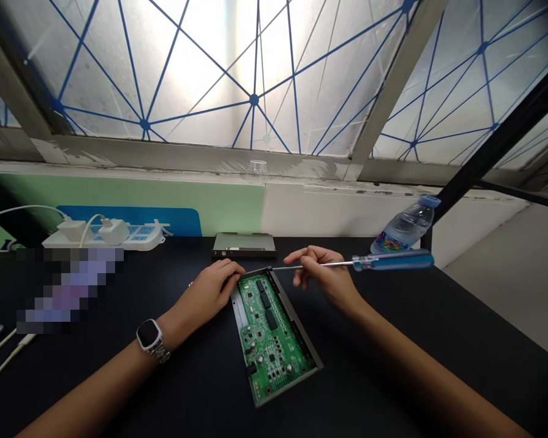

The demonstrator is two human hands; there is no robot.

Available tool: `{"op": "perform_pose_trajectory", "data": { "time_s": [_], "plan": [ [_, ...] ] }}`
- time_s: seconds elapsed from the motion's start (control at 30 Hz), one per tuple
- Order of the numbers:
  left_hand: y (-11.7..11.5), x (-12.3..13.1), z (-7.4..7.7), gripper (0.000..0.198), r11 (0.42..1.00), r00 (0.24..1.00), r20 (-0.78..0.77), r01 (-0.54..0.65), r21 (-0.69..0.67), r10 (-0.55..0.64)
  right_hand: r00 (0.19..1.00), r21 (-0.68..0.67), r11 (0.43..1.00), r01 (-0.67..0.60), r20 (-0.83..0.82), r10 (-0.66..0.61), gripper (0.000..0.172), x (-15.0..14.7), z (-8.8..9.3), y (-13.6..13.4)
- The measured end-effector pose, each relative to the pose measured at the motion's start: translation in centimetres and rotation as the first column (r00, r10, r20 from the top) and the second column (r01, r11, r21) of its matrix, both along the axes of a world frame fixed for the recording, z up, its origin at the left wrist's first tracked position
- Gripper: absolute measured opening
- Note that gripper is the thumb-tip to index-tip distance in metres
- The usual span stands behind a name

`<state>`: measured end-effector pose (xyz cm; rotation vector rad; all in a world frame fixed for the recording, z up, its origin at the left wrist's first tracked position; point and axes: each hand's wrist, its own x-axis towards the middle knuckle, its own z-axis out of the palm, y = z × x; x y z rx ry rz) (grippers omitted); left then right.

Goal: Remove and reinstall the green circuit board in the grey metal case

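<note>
1. The circuit board [274, 340] sits inside a shallow metal tray [298, 319], lying on the black table [187, 389] between the forearms, its far end slightly left of its near end.
2. The screwdriver [374, 262] lies nearly level, its tip at the tray's far right corner. To work it well, I would seat the tip firmly, line the shaft up with whatever it meets there, and press lightly, since a slip could scratch the board.
3. The right hand [326, 277] holds the shaft between thumb and fingers; the handle sticks out beyond it, unheld. Its forearm slants in from the lower right.
4. The left hand [214, 285] is palm-down, fingertips at the far left corner; whether they pinch or just rest, I cannot tell. A firm brace there should stop the tray turning.
5. Beyond are a flat metal box [243, 245] and, behind the handle, a tilted water bottle [404, 228].
</note>
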<state>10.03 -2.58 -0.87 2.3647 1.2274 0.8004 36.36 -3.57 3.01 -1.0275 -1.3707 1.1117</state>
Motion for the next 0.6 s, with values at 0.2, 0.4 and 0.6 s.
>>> {"op": "perform_pose_trajectory", "data": {
  "time_s": [0.2, 0.4, 0.6],
  "plan": [
    [-0.3, 0.4, -0.3, 0.024, 1.0, 1.0, -0.003, -0.003, 0.029, 0.003, 0.991, -0.002, 0.992, -0.125, 0.049, 0.125, 0.026, -2.4, 2.8, 2.2],
    [-0.5, 0.6, -0.7, 0.023, 0.997, 1.0, 0.009, -0.029, 0.067, 0.029, 0.975, 0.307, 0.95, 0.054, 0.188, -0.116, 0.027, -5.3, 3.5, 5.7],
    [-0.1, 0.7, -0.9, 0.023, 0.997, 0.998, 0.036, -0.054, 0.057, 0.052, 0.933, 0.383, 0.923, 0.031, 0.319, -0.164, 0.026, -6.1, 1.0, 7.4]
  ]
}}
